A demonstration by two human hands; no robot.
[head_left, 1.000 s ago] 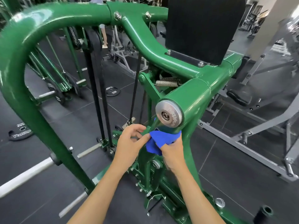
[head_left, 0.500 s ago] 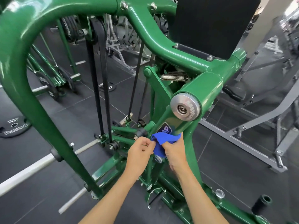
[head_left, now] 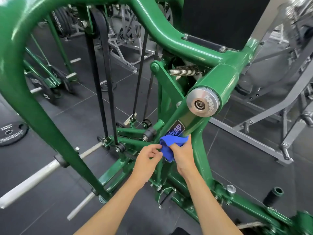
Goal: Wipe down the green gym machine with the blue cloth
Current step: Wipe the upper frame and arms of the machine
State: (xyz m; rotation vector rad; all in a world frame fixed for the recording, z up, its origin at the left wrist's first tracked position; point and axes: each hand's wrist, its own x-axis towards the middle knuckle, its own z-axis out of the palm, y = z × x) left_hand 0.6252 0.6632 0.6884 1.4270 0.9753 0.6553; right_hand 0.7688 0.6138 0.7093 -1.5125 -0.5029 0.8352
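Cloth (head_left: 171,145) frame centre, on machine (head_left: 199,158) upright just below badge (head_left: 176,130). Right hand (head_left: 183,156) on cloth, left hand (head_left: 146,157) at its left edge. Weight plate (head_left: 11,133) on floor, far left.

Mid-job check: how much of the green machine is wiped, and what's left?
Done: cannot tell; the green gym machine is glossy all over, with no wipe marks. In hand: the right hand grips the bunched blue cloth against the upright just below the label plate; the left hand sits at its edge. Left: probably the lower frame and big curved tube.
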